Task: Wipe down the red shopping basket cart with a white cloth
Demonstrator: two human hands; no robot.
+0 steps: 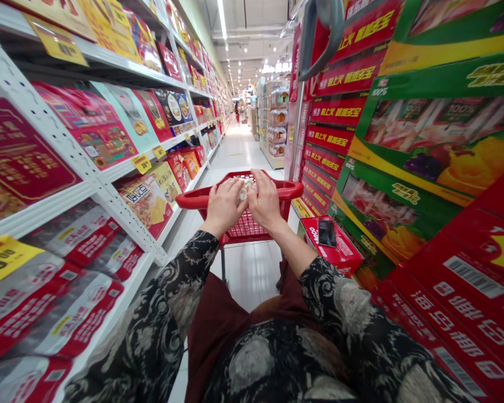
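Note:
My left hand (pixel 225 205) and my right hand (pixel 264 202) come together over the middle of the red shopping cart (pixel 193 199). Between them is a small, crumpled, whitish patterned thing (pixel 246 189); its kind is not clear. The fingers of both hands are curled around it from either side. My forearms lie at the cart's handle, though my hands hide whether they also grip the bar. The red mesh of the cart's basket shows below and between my hands.
White shelves (pixel 126 168) of boxed snacks and packs line the left side. Stacked red drink cartons (pixel 331 137) and green juice boxes (pixel 403 168) rise on the right. A dark phone-like object (pixel 327 233) lies on a red box (pixel 340 253). The tiled aisle (pixel 239 143) runs ahead.

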